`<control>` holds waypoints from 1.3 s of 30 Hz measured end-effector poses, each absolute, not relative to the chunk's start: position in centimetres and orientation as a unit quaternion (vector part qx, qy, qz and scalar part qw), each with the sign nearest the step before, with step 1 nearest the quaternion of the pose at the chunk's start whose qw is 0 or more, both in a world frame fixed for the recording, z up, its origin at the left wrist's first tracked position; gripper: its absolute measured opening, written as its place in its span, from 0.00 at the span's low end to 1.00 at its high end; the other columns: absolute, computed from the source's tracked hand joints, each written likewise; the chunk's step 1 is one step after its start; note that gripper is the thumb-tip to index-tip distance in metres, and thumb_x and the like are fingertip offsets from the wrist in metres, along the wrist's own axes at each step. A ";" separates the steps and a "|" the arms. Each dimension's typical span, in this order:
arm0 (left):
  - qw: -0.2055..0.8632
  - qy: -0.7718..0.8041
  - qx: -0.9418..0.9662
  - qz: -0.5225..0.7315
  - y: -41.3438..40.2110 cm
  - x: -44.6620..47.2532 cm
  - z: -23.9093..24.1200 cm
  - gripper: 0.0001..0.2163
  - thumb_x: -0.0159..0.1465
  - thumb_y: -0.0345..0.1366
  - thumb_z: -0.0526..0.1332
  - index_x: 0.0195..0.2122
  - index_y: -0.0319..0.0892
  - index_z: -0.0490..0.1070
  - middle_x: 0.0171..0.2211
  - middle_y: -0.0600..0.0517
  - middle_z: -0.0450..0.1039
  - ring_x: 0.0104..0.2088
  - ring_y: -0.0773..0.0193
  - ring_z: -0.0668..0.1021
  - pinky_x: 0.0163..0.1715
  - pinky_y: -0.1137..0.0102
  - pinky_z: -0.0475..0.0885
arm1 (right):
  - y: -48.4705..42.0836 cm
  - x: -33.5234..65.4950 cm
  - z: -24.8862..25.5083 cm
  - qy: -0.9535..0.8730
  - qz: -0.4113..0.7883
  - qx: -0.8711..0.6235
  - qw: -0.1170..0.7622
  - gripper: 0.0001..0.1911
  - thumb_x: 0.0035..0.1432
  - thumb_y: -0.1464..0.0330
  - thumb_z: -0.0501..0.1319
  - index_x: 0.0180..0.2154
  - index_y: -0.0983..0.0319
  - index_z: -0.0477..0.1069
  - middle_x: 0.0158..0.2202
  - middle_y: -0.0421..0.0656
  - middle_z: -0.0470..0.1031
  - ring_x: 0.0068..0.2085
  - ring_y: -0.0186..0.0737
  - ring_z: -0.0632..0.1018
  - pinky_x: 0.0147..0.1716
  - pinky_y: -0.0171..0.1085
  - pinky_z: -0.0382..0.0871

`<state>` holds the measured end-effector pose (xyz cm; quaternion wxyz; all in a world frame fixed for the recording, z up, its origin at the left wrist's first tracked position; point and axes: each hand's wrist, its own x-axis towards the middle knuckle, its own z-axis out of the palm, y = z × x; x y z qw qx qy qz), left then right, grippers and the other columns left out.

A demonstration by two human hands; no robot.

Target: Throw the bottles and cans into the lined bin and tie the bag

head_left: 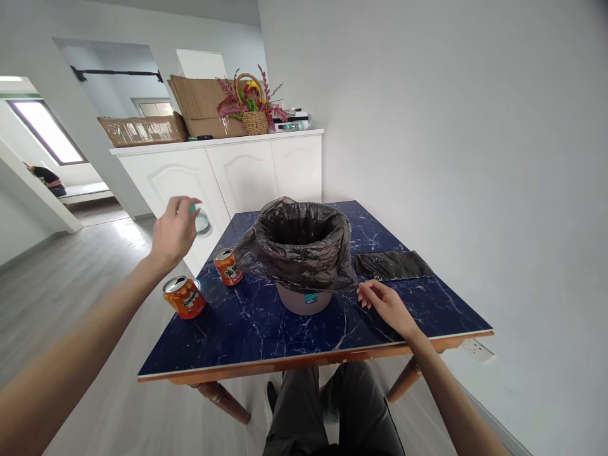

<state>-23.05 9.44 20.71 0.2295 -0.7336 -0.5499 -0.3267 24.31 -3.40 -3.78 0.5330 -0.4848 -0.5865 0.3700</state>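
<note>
Left hand [175, 231]: fingers holding bottle [202, 221], at 9 o'clock of bin [295, 303]. Right hand [382, 305]: fingers narrow beside bag [308, 266] hem, 4 o'clock; grip cannot be told. Bag lines bin, mid-tabletop [228, 345]. Cans [189, 304], 8–9 o'clock; folded plastic [395, 266], 3 o'clock.

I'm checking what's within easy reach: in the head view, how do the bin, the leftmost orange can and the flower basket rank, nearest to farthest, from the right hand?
From the right hand:
1. Bin: just to its left, on the table.
2. Leftmost orange can: by the table's left edge.
3. Flower basket: on the cabinet beyond.
</note>
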 end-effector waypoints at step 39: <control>0.070 -0.702 -0.703 -0.088 -0.2 -29.3 10.0 0.30 0.68 0.61 0.55 0.60 0.44 0.73 0.57 0.37 0.77 0.49 0.40 0.84 0.46 0.55 0.79 | -4.0 24.7 -4.3 -0.594 0.364 -0.493 0.522 0.30 0.64 0.37 0.63 0.36 0.58 0.77 0.31 0.45 0.79 0.32 0.43 0.78 0.35 0.41 0.73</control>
